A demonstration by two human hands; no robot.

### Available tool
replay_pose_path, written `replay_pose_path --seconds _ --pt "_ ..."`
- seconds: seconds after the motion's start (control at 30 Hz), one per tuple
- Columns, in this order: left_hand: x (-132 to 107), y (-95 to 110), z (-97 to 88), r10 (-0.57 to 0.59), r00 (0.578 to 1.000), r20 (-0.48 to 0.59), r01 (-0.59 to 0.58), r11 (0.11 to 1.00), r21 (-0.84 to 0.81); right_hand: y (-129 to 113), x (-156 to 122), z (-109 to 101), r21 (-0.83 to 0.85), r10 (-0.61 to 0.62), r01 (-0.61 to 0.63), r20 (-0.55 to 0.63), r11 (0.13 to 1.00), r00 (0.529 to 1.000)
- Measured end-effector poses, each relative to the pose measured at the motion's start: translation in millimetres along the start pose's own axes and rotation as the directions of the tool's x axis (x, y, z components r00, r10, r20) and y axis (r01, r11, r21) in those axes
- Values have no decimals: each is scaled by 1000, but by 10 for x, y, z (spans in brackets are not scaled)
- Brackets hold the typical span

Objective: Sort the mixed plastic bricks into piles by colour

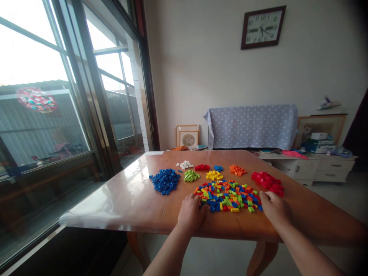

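- A long heap of small, mixed-colour plastic bricks (229, 196) stretches across a glossy brown table (138, 199), its long axis running from a person's left hand (192, 211) to the right hand (274, 207).
- The left hand curls at the heap's left end; the right, fingers folded, rests at its right end, neither clearly nearer.
- From here, I cannot tell whether either pinches a brick.

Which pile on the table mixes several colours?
The wide mixed pile between the left hand and the right hand: it combines blue, green, yellow, red and orange pieces, while the others each show one colour.
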State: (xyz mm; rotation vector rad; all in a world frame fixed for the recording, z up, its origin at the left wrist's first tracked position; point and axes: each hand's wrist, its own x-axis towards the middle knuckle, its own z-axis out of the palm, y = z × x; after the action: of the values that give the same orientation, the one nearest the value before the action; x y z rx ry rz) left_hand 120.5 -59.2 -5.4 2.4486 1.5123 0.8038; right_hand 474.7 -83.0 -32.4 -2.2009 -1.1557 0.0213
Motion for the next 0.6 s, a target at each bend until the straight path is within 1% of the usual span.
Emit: replay_pose_path --seconds 0.13,0.33,0.47,0.6 --pt "5 -30 20 -3 1000 -16 3 999 -44 92 39 54 10 -9 9 6 1000 1000" --pt "8 -107 3 -144 988 -52 140 987 -79 141 105 81 -15 9 -8 23 1000 1000" --pt "28 -299 -85 -221 968 -119 214 974 -72 167 131 76 -18 53 -52 83 999 995" --pt "51 -607 -249 -305 936 -177 305 952 -23 184 140 71 -37 56 -52 134 998 989"
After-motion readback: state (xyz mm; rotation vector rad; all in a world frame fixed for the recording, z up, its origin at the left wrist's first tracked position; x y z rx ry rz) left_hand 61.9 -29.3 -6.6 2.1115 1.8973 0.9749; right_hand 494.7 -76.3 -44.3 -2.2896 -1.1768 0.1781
